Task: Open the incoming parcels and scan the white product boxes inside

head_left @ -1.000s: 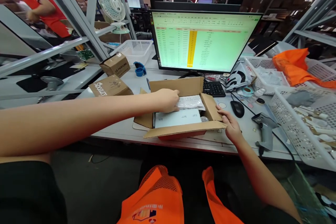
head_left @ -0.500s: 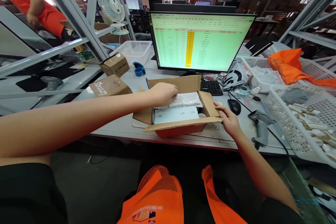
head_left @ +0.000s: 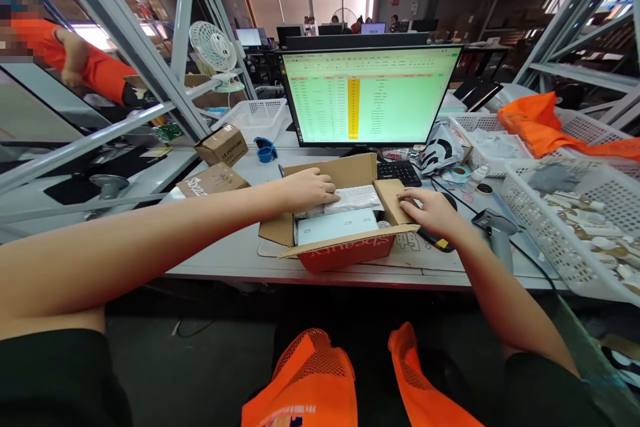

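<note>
An open cardboard box (head_left: 345,255) with a red outer front sits before me on the desk. Inside it are a pale blue-white flat box (head_left: 337,225) and, behind that, a clear-wrapped white packet (head_left: 360,199). My left hand (head_left: 311,190) reaches over the box's left side, its loosely bent fingers resting on the packet's left end; the thumb is hidden. With fingers apart, my right hand (head_left: 431,212) lies against the right flap (head_left: 393,197). A small round clear item (head_left: 383,224) shows at the box's right inner corner.
Behind stand a monitor (head_left: 370,97) and keyboard (head_left: 400,173). Two brown cartons (head_left: 223,145) and a blue tape dispenser (head_left: 266,150) are at left. At right lie a scanner (head_left: 496,230) and white baskets (head_left: 555,233). Another person (head_left: 95,67) in orange is far left.
My left hand's fingers have loosened from a closed curl on the packet. My right hand has shifted from the flap's outer edge onto the flap, which now leans further inward.
</note>
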Demonstrator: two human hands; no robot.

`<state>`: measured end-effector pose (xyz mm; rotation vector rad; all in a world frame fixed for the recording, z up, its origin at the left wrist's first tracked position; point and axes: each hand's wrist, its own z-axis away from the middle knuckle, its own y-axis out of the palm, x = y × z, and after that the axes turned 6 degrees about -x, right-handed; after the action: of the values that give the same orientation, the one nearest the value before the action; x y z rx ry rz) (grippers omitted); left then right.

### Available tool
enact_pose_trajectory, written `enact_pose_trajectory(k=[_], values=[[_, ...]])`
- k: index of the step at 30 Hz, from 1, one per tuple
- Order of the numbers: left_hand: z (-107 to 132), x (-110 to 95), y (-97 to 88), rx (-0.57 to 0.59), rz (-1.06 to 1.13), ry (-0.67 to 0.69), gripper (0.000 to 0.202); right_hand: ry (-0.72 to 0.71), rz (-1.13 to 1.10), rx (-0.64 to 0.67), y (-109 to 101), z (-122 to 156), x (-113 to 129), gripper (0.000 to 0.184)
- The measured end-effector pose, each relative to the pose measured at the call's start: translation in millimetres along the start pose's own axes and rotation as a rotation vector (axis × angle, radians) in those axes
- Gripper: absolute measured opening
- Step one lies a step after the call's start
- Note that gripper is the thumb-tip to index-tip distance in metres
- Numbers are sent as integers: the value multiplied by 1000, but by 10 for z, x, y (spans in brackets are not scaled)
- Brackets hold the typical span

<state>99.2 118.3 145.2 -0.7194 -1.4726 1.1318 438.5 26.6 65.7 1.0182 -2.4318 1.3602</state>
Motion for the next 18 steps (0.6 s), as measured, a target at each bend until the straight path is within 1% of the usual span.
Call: enact_pose_trajectory(k=[3, 5, 6, 8, 9, 10, 11, 12, 14, 15, 16, 18], values=[[-20, 87, -81, -93, 31, -37, 34, 62, -4, 15, 11, 32, -8, 38], [-74, 127, -223, -198, 49, -137, 29, 81, -14, 30, -16, 7, 23, 41], [-111, 136, -316, -258, 68, -219, 29, 75, -29, 24, -35, -22, 52, 48], [-198, 122, -517, -374, 149, -391, 32, 42, -76, -15, -71, -101, 127, 70], [-244, 100, -613, -422, 215, -450, 32, 23, -110, -41, -84, -144, 167, 81], [-289, 70, -697, -460, 290, -481, 32, 4, -163, -70, -93, -182, 203, 86], [-334, 34, -765, -486, 361, -489, 32, -13, -238, -100, -98, -213, 234, 83], [-379, -4, -814, -508, 411, -493, 32, -32, -330, -132, -101, -233, 258, 75], [-466, -70, -860, -543, 433, -536, 32, -52, -511, -179, -100, -242, 290, 56], [-509, -95, -864, -560, 412, -582, 31, -42, -589, -184, -98, -234, 301, 51], [-551, -116, -861, -572, 383, -633, 31, -16, -659, -169, -95, -222, 310, 51], [-624, -152, -850, -562, 354, -709, 30, 58, -757, -134, -82, -200, 325, 62]])
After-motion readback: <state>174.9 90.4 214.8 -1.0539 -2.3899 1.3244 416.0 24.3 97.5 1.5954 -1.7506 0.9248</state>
